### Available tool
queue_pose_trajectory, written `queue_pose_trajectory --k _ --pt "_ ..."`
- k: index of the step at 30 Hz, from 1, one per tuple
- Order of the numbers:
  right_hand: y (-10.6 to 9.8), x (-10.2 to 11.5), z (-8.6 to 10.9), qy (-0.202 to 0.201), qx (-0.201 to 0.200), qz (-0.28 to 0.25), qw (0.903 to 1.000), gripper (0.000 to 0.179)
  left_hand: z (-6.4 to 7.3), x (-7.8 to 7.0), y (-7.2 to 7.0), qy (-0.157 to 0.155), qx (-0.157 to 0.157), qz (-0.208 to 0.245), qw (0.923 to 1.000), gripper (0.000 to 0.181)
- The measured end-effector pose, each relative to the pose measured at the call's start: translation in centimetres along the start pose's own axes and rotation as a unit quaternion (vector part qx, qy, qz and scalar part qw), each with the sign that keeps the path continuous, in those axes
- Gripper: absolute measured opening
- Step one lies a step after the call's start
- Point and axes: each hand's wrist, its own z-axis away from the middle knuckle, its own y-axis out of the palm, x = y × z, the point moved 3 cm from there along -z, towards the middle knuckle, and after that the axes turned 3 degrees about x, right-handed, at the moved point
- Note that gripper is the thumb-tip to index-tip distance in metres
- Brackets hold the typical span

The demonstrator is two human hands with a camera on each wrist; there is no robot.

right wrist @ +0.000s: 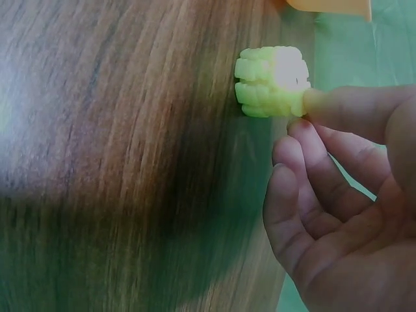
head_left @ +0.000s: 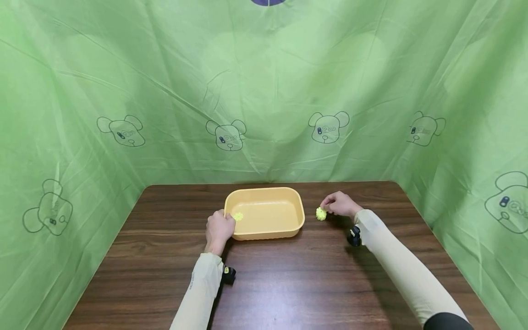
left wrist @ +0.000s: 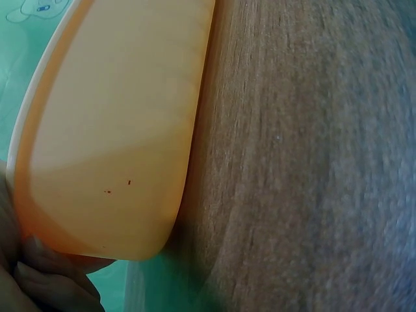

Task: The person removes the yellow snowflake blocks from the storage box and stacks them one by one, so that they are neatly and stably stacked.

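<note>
A shallow yellow plastic tray (head_left: 264, 236) with rounded corners lies on the brown wooden table. My left hand (head_left: 220, 228) grips its left rim near the front corner; the left wrist view shows curled fingers (left wrist: 49, 266) at the tray's lower edge. To the tray's right, my right hand (head_left: 340, 204) pinches a small yellow-green bumpy ball (head_left: 321, 213) between thumb and fingertips. Close up in the right wrist view, that ball (right wrist: 272, 81) has a surface cut into rounded blocks by grooves. Another small yellow-green piece (head_left: 238, 216) lies inside the tray at its left end, beside my left thumb.
The wooden table (head_left: 280, 293) stretches in front of the tray and to both sides. Green cloth (head_left: 268, 91) printed with bear heads hangs behind the table and along its sides. A black wrist device (head_left: 354, 235) sits on the right wrist, another (head_left: 228, 275) on the left.
</note>
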Motion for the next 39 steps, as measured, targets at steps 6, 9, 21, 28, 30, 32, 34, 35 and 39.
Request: queue_pose_trajectory --k 6,9,21,28,30,32,34,35,39 --pt "0.11 0.13 0.16 0.001 0.000 0.015 0.9999 0.016 -0.12 0.00 0.09 -0.001 0.004 0.003 1.0000 0.028" --pt "0.27 0.09 0.16 -0.001 0.005 0.026 0.9997 0.015 -0.19 0.01 0.06 0.002 -0.001 0.004 1.0000 0.028" --pt "0.25 0.42 0.35 0.001 0.007 0.032 0.9995 0.016 -0.37 0.02 0.03 0.005 0.000 0.003 1.0000 0.029" --pt "0.22 0.19 0.20 0.004 0.010 0.034 0.9994 0.015 -0.44 0.09 0.03 0.006 0.000 0.003 1.0000 0.029" --pt "0.23 0.15 0.17 0.003 0.011 0.034 0.9994 0.015 -0.47 0.10 0.05 0.007 -0.001 0.003 1.0000 0.029" --pt "0.23 0.21 0.22 0.002 0.010 0.033 0.9994 0.014 -0.50 0.10 0.07 0.006 -0.001 0.003 1.0000 0.029" --pt "0.22 0.34 0.31 -0.001 0.011 0.031 0.9994 0.014 -0.52 0.10 0.07 0.006 -0.001 0.004 1.0000 0.029" --pt "0.22 0.38 0.32 -0.002 0.011 0.031 0.9995 0.014 -0.54 0.11 0.08 0.005 -0.001 0.004 1.0000 0.029" --pt "0.28 0.44 0.35 -0.005 0.013 0.035 0.9993 0.014 -0.53 0.15 0.11 0.003 0.001 0.005 1.0000 0.029"
